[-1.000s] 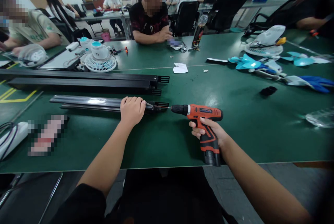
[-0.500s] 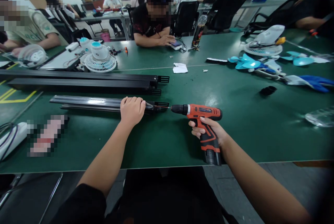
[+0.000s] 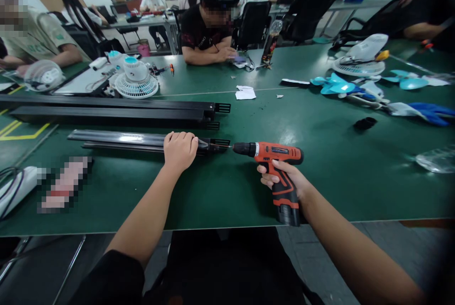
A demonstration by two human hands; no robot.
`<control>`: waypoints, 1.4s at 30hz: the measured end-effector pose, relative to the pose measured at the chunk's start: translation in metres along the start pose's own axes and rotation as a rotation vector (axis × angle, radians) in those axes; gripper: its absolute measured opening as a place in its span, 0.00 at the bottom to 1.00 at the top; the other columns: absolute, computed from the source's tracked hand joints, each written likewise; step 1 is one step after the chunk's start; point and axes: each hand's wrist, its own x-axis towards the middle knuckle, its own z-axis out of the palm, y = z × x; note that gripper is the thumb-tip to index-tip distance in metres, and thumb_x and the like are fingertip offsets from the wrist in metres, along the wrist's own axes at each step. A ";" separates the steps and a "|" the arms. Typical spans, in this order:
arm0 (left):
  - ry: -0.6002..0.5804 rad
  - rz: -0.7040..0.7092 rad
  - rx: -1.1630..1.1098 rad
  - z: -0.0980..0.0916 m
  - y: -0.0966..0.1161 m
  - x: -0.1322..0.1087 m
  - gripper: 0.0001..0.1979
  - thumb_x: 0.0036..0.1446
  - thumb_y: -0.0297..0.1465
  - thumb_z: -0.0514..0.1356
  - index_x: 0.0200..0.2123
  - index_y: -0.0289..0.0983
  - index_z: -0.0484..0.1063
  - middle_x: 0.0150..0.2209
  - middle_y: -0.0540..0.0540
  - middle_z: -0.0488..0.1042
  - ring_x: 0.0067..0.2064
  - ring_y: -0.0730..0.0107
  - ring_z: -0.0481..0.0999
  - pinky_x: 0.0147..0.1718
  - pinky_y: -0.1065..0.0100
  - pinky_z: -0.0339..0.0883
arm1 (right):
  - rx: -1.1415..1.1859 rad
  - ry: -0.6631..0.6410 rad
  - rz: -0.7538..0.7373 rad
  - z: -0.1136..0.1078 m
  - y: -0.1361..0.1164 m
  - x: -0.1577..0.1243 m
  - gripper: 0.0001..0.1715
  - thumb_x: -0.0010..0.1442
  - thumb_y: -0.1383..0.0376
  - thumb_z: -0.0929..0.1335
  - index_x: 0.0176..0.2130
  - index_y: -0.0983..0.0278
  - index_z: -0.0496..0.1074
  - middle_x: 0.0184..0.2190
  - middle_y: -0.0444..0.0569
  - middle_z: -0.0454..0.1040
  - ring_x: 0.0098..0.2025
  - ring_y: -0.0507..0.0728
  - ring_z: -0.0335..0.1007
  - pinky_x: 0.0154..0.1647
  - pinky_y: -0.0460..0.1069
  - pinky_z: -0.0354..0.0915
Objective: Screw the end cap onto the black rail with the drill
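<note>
My left hand (image 3: 180,150) is closed over a long black metal rail (image 3: 117,140) that lies flat on the green table (image 3: 220,191), gripping it near its right end. My right hand (image 3: 284,179) is wrapped round the handle of an orange and black cordless drill (image 3: 275,162). The drill lies level, and its bit points left into the rail's slotted end piece (image 3: 219,143).
Two more long black rails (image 3: 106,109) lie behind. Small white fans (image 3: 137,79) stand at the back left, blue fan blades (image 3: 336,86) and a white fan (image 3: 359,58) at the right. A paper scrap (image 3: 246,92) and a black cap (image 3: 365,124) lie mid-table. Other people sit across the table.
My hands, the rail and the drill have stayed put. The person across the table has shifted slightly.
</note>
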 end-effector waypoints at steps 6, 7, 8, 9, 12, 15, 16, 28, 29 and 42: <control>0.013 0.008 0.028 0.001 -0.001 0.000 0.22 0.73 0.37 0.44 0.42 0.40 0.78 0.43 0.42 0.82 0.48 0.53 0.77 0.61 0.49 0.58 | 0.002 0.014 0.000 0.001 -0.001 0.000 0.15 0.59 0.59 0.76 0.40 0.66 0.73 0.33 0.47 0.72 0.22 0.46 0.52 0.27 0.44 0.67; 0.012 0.009 0.029 0.001 -0.001 0.000 0.22 0.73 0.37 0.44 0.42 0.40 0.78 0.43 0.42 0.82 0.48 0.53 0.77 0.61 0.49 0.58 | -0.001 0.012 0.009 0.001 -0.001 0.000 0.15 0.59 0.59 0.76 0.40 0.66 0.73 0.33 0.47 0.72 0.23 0.46 0.52 0.27 0.44 0.67; 0.011 0.010 0.031 0.002 -0.002 0.000 0.22 0.73 0.37 0.44 0.42 0.40 0.78 0.43 0.42 0.82 0.48 0.53 0.77 0.61 0.49 0.58 | -0.005 0.010 0.015 0.001 -0.001 0.000 0.16 0.59 0.59 0.76 0.40 0.66 0.73 0.33 0.47 0.72 0.23 0.46 0.52 0.27 0.44 0.67; 0.011 0.010 0.031 0.002 -0.002 0.000 0.22 0.73 0.37 0.44 0.42 0.40 0.78 0.43 0.42 0.82 0.48 0.53 0.77 0.61 0.49 0.58 | -0.007 0.008 0.018 0.001 -0.001 0.000 0.16 0.58 0.59 0.76 0.40 0.66 0.73 0.33 0.47 0.72 0.23 0.46 0.52 0.27 0.44 0.67; 0.007 0.009 0.017 0.002 -0.002 0.000 0.23 0.73 0.37 0.44 0.43 0.40 0.79 0.44 0.41 0.82 0.49 0.52 0.77 0.62 0.48 0.58 | -0.003 0.017 0.009 0.002 -0.001 0.000 0.17 0.58 0.59 0.76 0.41 0.65 0.72 0.33 0.46 0.72 0.22 0.46 0.51 0.27 0.45 0.67; 0.002 0.008 0.004 0.001 -0.002 0.000 0.23 0.73 0.38 0.44 0.42 0.40 0.79 0.44 0.41 0.82 0.49 0.51 0.77 0.61 0.48 0.58 | -0.007 0.037 0.008 0.003 -0.002 0.000 0.15 0.58 0.60 0.75 0.41 0.65 0.72 0.33 0.47 0.72 0.22 0.47 0.52 0.26 0.46 0.66; 0.001 0.007 0.004 0.001 -0.001 0.000 0.23 0.73 0.38 0.44 0.42 0.40 0.79 0.44 0.41 0.82 0.49 0.51 0.77 0.61 0.48 0.58 | -0.010 0.042 0.012 0.003 -0.002 0.000 0.15 0.59 0.60 0.75 0.41 0.65 0.71 0.33 0.48 0.72 0.22 0.47 0.52 0.26 0.46 0.66; -0.005 0.000 0.005 0.001 -0.002 0.000 0.23 0.73 0.37 0.44 0.43 0.40 0.79 0.45 0.41 0.82 0.50 0.52 0.77 0.62 0.48 0.57 | -0.017 0.018 0.044 0.004 -0.005 -0.001 0.18 0.58 0.58 0.76 0.42 0.64 0.71 0.28 0.45 0.71 0.23 0.49 0.55 0.24 0.46 0.65; 0.000 0.001 0.003 0.001 -0.002 0.000 0.23 0.73 0.37 0.44 0.43 0.40 0.79 0.45 0.41 0.82 0.50 0.52 0.77 0.62 0.48 0.57 | -0.023 0.015 0.045 0.004 -0.005 -0.001 0.18 0.58 0.58 0.76 0.42 0.64 0.71 0.28 0.45 0.71 0.23 0.49 0.55 0.24 0.46 0.65; -0.006 0.002 0.007 -0.002 0.000 0.000 0.24 0.73 0.37 0.43 0.43 0.40 0.79 0.44 0.41 0.82 0.49 0.51 0.77 0.62 0.48 0.58 | -0.021 0.024 0.037 0.006 -0.005 -0.001 0.16 0.59 0.59 0.75 0.42 0.64 0.71 0.30 0.46 0.72 0.22 0.49 0.54 0.25 0.47 0.64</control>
